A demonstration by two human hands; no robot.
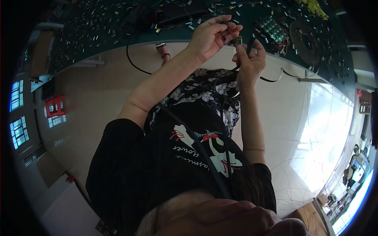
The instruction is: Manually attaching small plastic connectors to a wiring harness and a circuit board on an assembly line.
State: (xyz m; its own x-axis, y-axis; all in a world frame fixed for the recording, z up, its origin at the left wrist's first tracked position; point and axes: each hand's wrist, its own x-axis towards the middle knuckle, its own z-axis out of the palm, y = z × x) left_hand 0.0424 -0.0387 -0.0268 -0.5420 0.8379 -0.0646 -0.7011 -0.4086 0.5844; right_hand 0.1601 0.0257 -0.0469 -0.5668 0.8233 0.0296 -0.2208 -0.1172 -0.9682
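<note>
Both my hands are raised close together at the table's near edge. My left hand (212,38) has its fingers curled in a pinch around a small dark greenish piece (223,23), too small to make out fully. Just to its right, my right hand (252,63) is closed on a narrow black strip (250,45) that stands up between thumb and fingers. A small yellowish part (239,39) shows between the two hands. My fingers hide much of what lies in them.
The dark green table (106,27) is strewn with several small metallic parts. To the right lie a stack of green circuit boards (273,30), a round dark reel (305,43) and a yellow bundle (315,8). A black cord (129,55) hangs off the edge. A red stool (55,106) stands left.
</note>
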